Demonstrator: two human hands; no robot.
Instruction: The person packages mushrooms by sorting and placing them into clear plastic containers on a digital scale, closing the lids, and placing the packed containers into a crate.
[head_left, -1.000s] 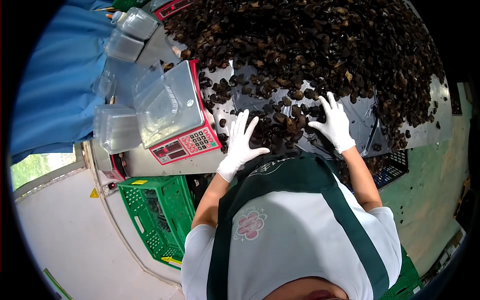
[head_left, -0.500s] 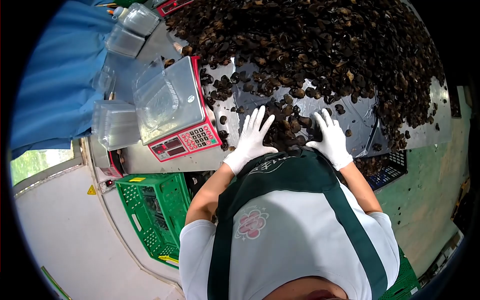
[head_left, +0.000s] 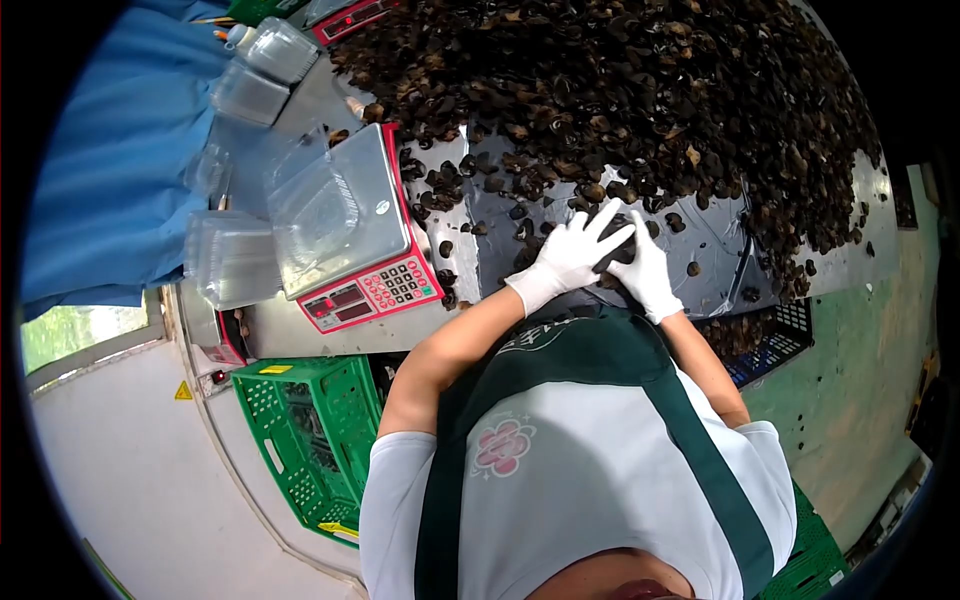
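My left hand (head_left: pixel 572 254), in a white glove, lies over dark, curled pieces near the table's front edge, its fingers spread toward the right. Close beside it, my right hand (head_left: pixel 646 272), also gloved in white, is cupped against the same pieces. A small cluster of dark pieces (head_left: pixel 615 243) shows between the two hands; how much lies under the palms is hidden. Behind them a large heap of the same dark pieces (head_left: pixel 620 90) covers the back of the table, with loose ones scattered on the grey sheet (head_left: pixel 700 235).
A red scale (head_left: pixel 350 220) with a clear tray on top stands to the left. Clear plastic containers (head_left: pixel 232 258) are stacked beside it. A green crate (head_left: pixel 310 430) is below left, and a dark crate (head_left: pixel 775 345) sits under the right edge.
My left hand has moved right, toward my right hand. The dark pieces that lay between them are now gathered into a smaller space, partly covered by my hands.
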